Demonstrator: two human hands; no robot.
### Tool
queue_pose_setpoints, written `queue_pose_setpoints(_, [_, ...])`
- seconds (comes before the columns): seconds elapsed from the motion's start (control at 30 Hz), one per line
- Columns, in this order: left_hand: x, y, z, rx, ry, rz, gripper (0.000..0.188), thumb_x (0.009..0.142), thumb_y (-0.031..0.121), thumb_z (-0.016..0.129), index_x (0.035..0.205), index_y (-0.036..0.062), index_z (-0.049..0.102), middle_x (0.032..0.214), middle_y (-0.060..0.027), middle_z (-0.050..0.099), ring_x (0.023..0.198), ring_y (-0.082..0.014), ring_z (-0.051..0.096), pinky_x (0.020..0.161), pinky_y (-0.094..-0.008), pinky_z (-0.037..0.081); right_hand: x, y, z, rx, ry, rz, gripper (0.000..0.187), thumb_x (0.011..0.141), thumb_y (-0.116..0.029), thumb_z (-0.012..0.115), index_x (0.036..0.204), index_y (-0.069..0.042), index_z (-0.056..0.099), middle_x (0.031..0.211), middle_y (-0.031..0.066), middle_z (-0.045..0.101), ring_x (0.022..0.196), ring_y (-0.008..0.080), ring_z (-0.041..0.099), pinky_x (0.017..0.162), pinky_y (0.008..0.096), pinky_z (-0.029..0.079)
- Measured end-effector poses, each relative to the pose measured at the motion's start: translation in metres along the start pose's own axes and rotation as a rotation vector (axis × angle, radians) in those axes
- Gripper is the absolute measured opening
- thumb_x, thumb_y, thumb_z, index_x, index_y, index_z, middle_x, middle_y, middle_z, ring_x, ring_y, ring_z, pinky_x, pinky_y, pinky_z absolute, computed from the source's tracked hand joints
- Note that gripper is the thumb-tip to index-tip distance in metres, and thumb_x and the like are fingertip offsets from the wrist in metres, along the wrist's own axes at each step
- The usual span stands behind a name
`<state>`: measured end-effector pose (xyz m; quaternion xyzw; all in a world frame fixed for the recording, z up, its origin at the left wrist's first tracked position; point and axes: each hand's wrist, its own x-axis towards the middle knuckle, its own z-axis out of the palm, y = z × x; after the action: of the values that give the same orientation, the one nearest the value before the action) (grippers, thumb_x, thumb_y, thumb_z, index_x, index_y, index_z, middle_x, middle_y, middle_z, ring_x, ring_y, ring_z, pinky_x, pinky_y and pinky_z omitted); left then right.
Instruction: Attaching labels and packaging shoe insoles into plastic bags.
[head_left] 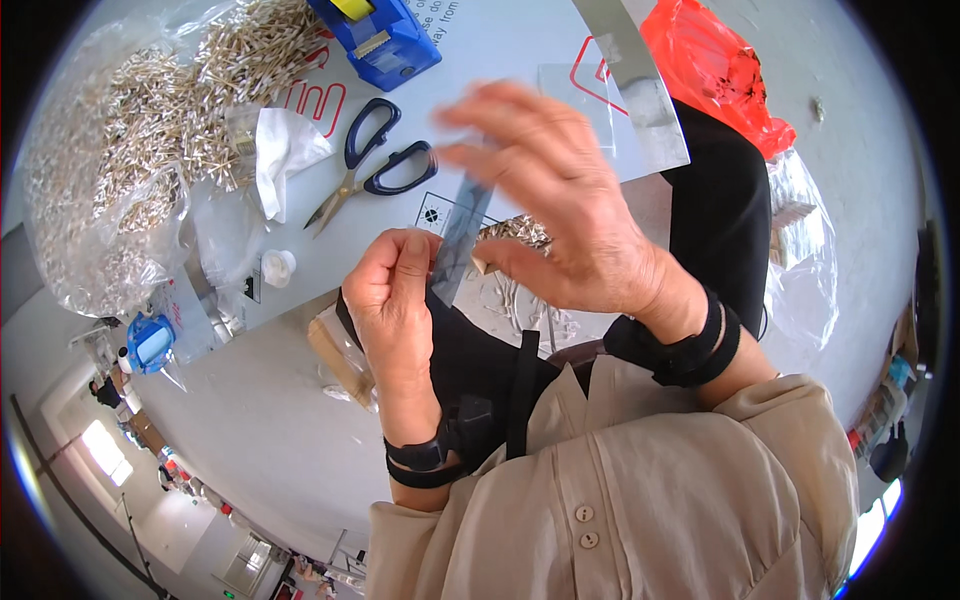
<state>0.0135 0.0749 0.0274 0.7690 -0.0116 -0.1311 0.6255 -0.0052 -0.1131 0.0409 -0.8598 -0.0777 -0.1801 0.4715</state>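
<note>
My left hand (392,290) is closed in a pinch, thumb against fingers, on the edge of a narrow clear plastic sleeve (458,245). The sleeve stands up at a slant between my hands. My right hand (565,195) is raised just to its right, smeared by motion, with fingers and thumb spread apart and nothing visible in them. Below the right thumb, a small heap of cotton swabs (520,232) is partly hidden. Scissors (375,165) with dark blue handles lie partly spread on the table beyond my left hand.
A large clear bag of loose cotton swabs (150,140) fills the table's left side. White crumpled plastic (285,155) lies beside it. A blue tape dispenser (385,45) stands at the far edge. A red plastic bag (715,75) is at the far right.
</note>
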Motion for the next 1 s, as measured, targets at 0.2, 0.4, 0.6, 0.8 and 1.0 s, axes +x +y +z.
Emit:
queue_pose_setpoints(0.2, [-0.001, 0.014, 0.0, 0.154, -0.039, 0.044, 0.014, 0.085, 0.007, 0.064, 0.076, -0.0024, 0.059, 0.064, 0.0003, 0.056, 0.057, -0.006, 0.043, 0.054, -0.0199, 0.036, 0.011, 0.003, 0.005, 0.075, -0.522, 0.271, 0.022, 0.063, -0.005, 0.07, 0.084, -0.002, 0.067, 0.069, 0.0128, 0.063, 0.069, 0.0273, 0.062, 0.068, 0.0359, 0.048])
queue_pose_setpoints(0.4, [0.007, 0.025, -0.003, 0.273, -0.178, 0.037, 0.012, 0.077, 0.002, 0.068, 0.073, -0.0023, 0.058, 0.062, 0.0, 0.054, 0.055, -0.0069, 0.045, 0.052, -0.0209, 0.037, 0.001, 0.02, 0.022, 0.748, -0.741, 0.571, 0.008, 0.069, -0.002, 0.069, 0.074, 0.003, 0.065, 0.059, 0.0033, 0.059, 0.055, 0.0087, 0.051, 0.053, 0.0248, 0.041])
queue_pose_setpoints(0.6, [0.02, 0.052, -0.014, 0.518, -0.384, 0.365, 0.015, 0.072, 0.003, 0.07, 0.077, -0.0022, 0.057, 0.066, -0.0034, 0.056, 0.057, -0.0101, 0.049, 0.055, -0.0212, 0.038, -0.016, 0.024, 0.034, 0.943, -0.681, 0.63, 0.008, 0.071, -0.001, 0.069, 0.077, 0.004, 0.067, 0.062, 0.002, 0.06, 0.058, 0.0066, 0.052, 0.053, 0.0235, 0.041])
queue_pose_setpoints(0.8, [0.003, 0.066, -0.059, 0.302, 0.298, 0.142, 0.024, 0.078, 0.017, 0.071, 0.081, -0.0019, 0.056, 0.082, -0.0059, 0.057, 0.067, -0.012, 0.052, 0.06, -0.0208, 0.04, -0.032, 0.025, 0.037, 1.143, -0.36, 0.9, 0.005, 0.075, 0.001, 0.069, 0.079, 0.003, 0.069, 0.067, 0.0023, 0.063, 0.063, 0.0067, 0.057, 0.062, 0.0216, 0.047])
queue_pose_setpoints(1.0, [-0.038, -0.004, -0.012, -0.327, 0.287, -0.039, 0.027, 0.082, 0.018, 0.066, 0.093, -0.005, 0.056, 0.086, -0.0068, 0.057, 0.07, -0.0123, 0.053, 0.066, -0.0211, 0.043, -0.039, 0.023, 0.052, 1.224, -0.149, 0.964, 0.01, 0.075, 0.004, 0.068, 0.083, -0.001, 0.07, 0.078, 0.004, 0.067, 0.071, 0.01, 0.062, 0.07, 0.0226, 0.05])
